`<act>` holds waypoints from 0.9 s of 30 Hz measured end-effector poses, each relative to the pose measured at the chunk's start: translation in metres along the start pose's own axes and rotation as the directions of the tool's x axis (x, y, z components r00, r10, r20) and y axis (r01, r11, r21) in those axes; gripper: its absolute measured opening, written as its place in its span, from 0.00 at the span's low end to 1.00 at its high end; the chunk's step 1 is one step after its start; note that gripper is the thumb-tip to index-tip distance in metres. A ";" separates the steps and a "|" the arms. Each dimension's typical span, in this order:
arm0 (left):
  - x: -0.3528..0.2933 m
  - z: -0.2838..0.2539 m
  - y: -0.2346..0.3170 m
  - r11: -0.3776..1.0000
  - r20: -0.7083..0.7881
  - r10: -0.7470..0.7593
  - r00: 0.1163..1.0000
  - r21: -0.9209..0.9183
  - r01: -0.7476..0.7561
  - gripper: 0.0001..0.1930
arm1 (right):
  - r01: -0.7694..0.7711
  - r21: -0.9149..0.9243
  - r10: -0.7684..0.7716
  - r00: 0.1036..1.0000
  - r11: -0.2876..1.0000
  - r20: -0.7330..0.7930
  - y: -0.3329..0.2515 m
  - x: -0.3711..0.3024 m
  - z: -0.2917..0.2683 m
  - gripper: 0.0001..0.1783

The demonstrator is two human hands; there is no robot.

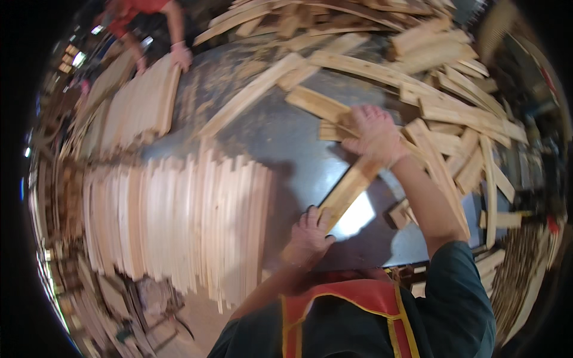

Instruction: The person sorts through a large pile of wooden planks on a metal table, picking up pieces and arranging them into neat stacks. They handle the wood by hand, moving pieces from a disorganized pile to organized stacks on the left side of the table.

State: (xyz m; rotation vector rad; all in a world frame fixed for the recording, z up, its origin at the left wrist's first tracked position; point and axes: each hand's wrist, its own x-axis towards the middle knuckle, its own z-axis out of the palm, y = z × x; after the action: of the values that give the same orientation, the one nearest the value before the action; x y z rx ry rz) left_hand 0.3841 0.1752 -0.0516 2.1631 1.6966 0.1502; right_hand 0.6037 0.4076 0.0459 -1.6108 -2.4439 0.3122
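Note:
A narrow wooden board (353, 190) lies slantwise before me over the dark, shiny tabletop (298, 179). Its near end is in my left hand (309, 235), with the fingers closed round the edge. My right hand (377, 136) is closed over the board's far end and slightly blurred. Just beyond that hand, a short plank (317, 104) points away to the left, with its near end hidden under the fingers. Whether the right hand also grips this plank I cannot tell.
To the left stands a row of pale strips (179, 221), packed side by side. Loose boards (453, 113) pile up at the right and far side. At the far left, a person in red (140, 9) has both hands at a stack of boards (140, 104).

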 end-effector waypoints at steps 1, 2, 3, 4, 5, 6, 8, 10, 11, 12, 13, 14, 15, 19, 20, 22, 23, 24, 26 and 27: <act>0.005 -0.006 0.002 0.998 0.043 -0.027 0.999 -0.063 0.030 0.43 | 0.014 -0.110 -0.028 0.991 0.994 -0.130 0.016 0.029 0.020 0.43; 0.002 0.001 -0.001 0.999 -0.027 -0.045 0.999 -0.007 0.044 0.41 | -0.042 -0.091 0.032 0.995 0.995 -0.098 0.019 0.050 0.039 0.45; 0.004 -0.001 0.002 0.992 0.043 -0.108 0.993 -0.054 0.111 0.40 | -0.074 -0.074 0.080 0.994 0.994 0.071 0.019 0.064 0.049 0.46; 0.004 -0.012 0.000 0.980 0.114 -0.164 0.980 -0.096 0.175 0.39 | -0.111 -0.068 0.124 0.963 0.992 0.238 0.020 0.073 0.057 0.47; -0.006 -0.023 -0.009 0.976 0.094 -0.173 0.980 -0.119 0.184 0.39 | -0.170 0.030 0.160 0.964 0.985 0.212 0.024 0.079 0.060 0.48; -0.019 -0.026 -0.011 0.968 0.075 -0.186 0.980 -0.159 0.196 0.38 | -0.221 0.116 0.194 0.959 0.968 0.204 0.031 0.084 0.061 0.49; -0.041 -0.031 -0.016 0.951 0.077 -0.226 0.971 -0.199 0.237 0.37 | -0.300 0.228 0.275 0.952 0.926 0.135 0.052 0.082 0.045 0.43; -0.081 -0.037 -0.028 0.930 0.148 -0.295 0.944 -0.182 0.319 0.37 | -0.167 0.660 0.248 0.968 0.733 -0.030 0.044 0.082 0.064 0.38; -0.098 -0.037 -0.039 0.955 -0.014 -0.284 0.959 -0.096 0.282 0.36 | -0.073 0.819 0.270 0.958 0.569 -0.102 0.039 0.079 0.075 0.35; -0.121 -0.032 -0.051 0.962 -0.159 -0.272 0.949 -0.012 0.274 0.36 | -0.115 0.846 0.291 0.956 0.521 -0.049 0.019 0.067 0.076 0.34; -0.141 -0.027 -0.061 0.956 -0.301 -0.247 0.921 0.081 0.283 0.35 | -0.153 0.868 0.306 0.952 0.473 0.001 -0.011 0.053 0.066 0.33; -0.153 -0.024 -0.074 0.944 -0.318 -0.279 0.906 0.081 0.319 0.35 | -0.181 0.887 0.329 0.944 0.425 0.034 -0.031 0.040 0.058 0.31; -0.164 -0.022 -0.086 0.931 -0.339 -0.309 0.889 0.082 0.355 0.35 | -0.205 0.941 0.243 0.960 0.269 0.140 -0.037 0.019 0.072 0.34; -0.220 -0.008 -0.096 0.894 -0.429 -0.367 0.825 0.083 0.441 0.34 | -0.406 0.909 0.188 0.903 0.090 0.385 -0.087 -0.085 0.155 0.35; -0.235 -0.011 -0.101 0.888 -0.470 -0.385 0.794 0.045 0.457 0.34 | -0.367 0.891 0.159 0.929 0.269 0.335 -0.106 -0.105 0.175 0.35; -0.284 -0.003 -0.134 0.758 -0.450 -0.570 0.688 0.036 0.652 0.34 | -0.314 0.499 0.009 0.853 0.808 0.522 -0.162 -0.123 0.171 0.41; -0.305 -0.004 -0.160 0.650 -0.510 -0.694 0.507 -0.142 0.747 0.34 | -0.300 0.265 0.134 0.854 0.917 0.502 -0.199 -0.127 0.176 0.44; -0.324 -0.001 -0.187 0.562 -0.577 -0.741 0.343 -0.255 0.787 0.35 | -0.195 0.692 -0.079 0.936 0.695 0.344 -0.183 -0.138 0.224 0.45; -0.381 0.025 -0.232 0.374 -0.668 -0.742 -0.046 -0.470 0.799 0.37 | -0.540 0.658 -0.099 0.729 0.525 0.677 -0.253 -0.133 0.160 0.47; -0.392 0.019 -0.250 0.241 -0.528 -0.832 -0.169 -0.619 0.747 0.37 | -0.552 0.673 -0.068 0.746 0.493 0.662 -0.255 -0.136 0.160 0.45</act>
State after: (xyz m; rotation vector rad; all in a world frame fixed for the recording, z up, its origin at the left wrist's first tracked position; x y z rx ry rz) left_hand 0.0591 -0.1545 -0.1004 0.3016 3.1435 0.9788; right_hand 0.3878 0.1732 -0.0423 -1.4534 -1.7001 2.0363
